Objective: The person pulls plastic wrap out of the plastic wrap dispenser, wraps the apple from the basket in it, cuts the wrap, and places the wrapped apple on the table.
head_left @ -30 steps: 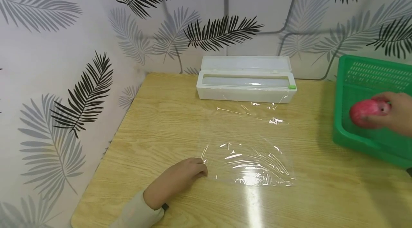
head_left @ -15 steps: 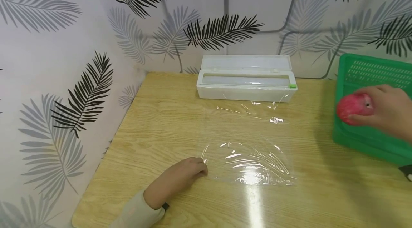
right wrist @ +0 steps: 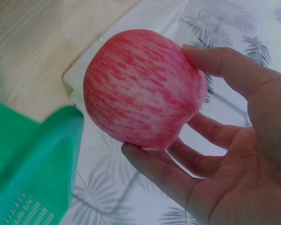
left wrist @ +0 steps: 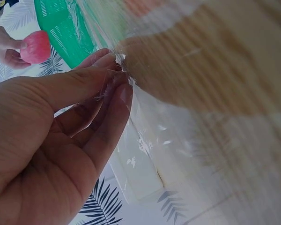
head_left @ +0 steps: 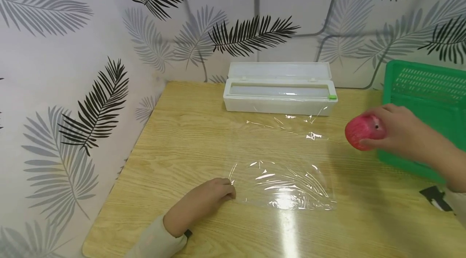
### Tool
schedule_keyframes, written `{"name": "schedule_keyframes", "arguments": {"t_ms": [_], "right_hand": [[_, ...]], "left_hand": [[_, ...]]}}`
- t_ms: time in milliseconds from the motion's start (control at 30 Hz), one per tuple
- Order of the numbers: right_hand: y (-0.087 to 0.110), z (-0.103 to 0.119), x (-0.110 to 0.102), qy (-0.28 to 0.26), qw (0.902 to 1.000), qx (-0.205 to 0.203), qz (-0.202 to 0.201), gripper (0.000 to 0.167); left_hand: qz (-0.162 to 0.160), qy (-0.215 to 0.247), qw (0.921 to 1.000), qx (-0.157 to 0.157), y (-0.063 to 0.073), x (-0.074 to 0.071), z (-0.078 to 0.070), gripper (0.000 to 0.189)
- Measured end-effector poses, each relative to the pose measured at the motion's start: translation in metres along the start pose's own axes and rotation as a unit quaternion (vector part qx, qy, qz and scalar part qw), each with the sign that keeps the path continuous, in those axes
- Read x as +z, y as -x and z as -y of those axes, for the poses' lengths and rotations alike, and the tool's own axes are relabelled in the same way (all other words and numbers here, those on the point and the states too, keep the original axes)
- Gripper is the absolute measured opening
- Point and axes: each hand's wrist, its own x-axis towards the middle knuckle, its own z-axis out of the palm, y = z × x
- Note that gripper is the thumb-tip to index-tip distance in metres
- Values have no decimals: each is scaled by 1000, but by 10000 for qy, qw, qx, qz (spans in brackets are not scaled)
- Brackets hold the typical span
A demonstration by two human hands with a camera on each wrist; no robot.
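My right hand (head_left: 400,130) holds a red-streaked apple (head_left: 364,132) in the air, just left of the green basket. In the right wrist view the thumb and fingers grip the apple (right wrist: 143,89) from one side. A sheet of clear plastic wrap (head_left: 276,169) stretches over the wooden table from a white wrap dispenser (head_left: 278,104), whose lid stands up. At the sheet's near left corner is my left hand (head_left: 207,197). Its thumb and fingers pinch the film's edge, as the left wrist view shows on that hand (left wrist: 61,122).
The green basket (head_left: 433,108) with slotted walls stands at the right side of the wooden table (head_left: 174,140). Behind the table rises a wall (head_left: 182,47) with a leaf pattern. A dark and white band (head_left: 435,197) sits at the right wrist.
The right hand has lifted the apple out of the basket and carried it left past the rim. My left hand stays on the film's corner.
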Motion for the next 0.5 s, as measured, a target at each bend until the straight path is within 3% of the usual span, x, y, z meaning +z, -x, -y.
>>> {"name": "schedule_keyframes", "arguments": {"t_ms": [333,500], "right_hand": [[-11,16,27,-502,9976,-304,368,60],[-21,29,41,-542,9956,-657,385,55]], "left_hand": [[56,4,9999,-85,-1,5,4,8],[0,12,10000,-26,-1,5,4,7]]}}
